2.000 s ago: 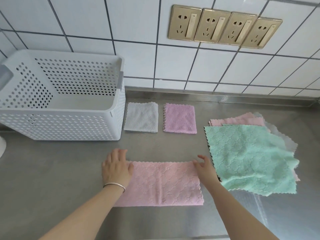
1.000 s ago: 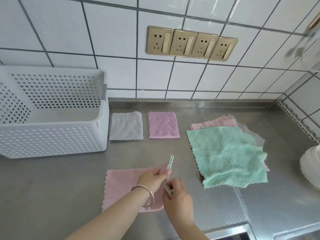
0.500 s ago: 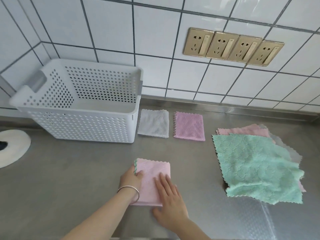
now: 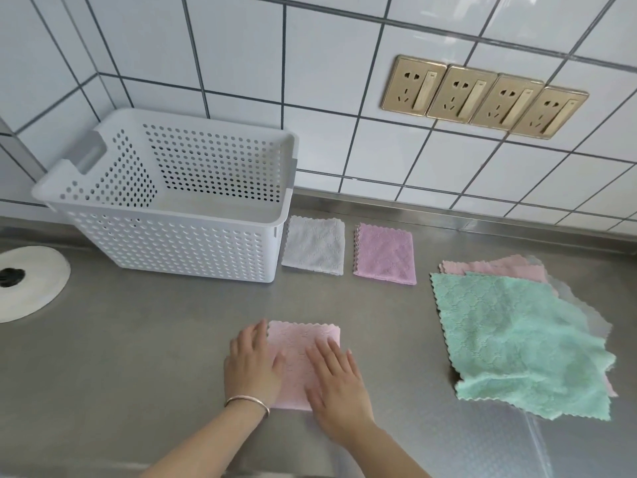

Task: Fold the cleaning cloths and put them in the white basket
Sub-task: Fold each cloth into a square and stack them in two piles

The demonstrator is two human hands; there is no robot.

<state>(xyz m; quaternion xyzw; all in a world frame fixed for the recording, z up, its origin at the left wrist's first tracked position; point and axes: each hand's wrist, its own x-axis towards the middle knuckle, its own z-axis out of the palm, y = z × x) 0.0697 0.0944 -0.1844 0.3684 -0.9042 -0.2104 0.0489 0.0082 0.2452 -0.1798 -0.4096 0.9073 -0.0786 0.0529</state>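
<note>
A light pink cloth (image 4: 299, 343), folded into a small square, lies on the steel counter near the front. My left hand (image 4: 251, 365) lies flat on its left edge and my right hand (image 4: 336, 384) presses flat on its right half. Behind it lie a folded grey cloth (image 4: 314, 250) and a folded purple cloth (image 4: 385, 254). The white perforated basket (image 4: 172, 243) stands at the back left, with nothing visible inside. To the right is a loose pile of unfolded cloths with a green cloth (image 4: 517, 343) on top, and pink and grey ones under it.
A tiled wall with a row of gold sockets (image 4: 482, 96) runs behind the counter. A white round object (image 4: 31, 281) lies at the far left edge. Bare steel counter (image 4: 138, 339) stretches between the basket and my hands.
The long pink strip was folded in half from right to left into a square. My left hand released the corner it pinched, and both hands now lie flat on the cloth.
</note>
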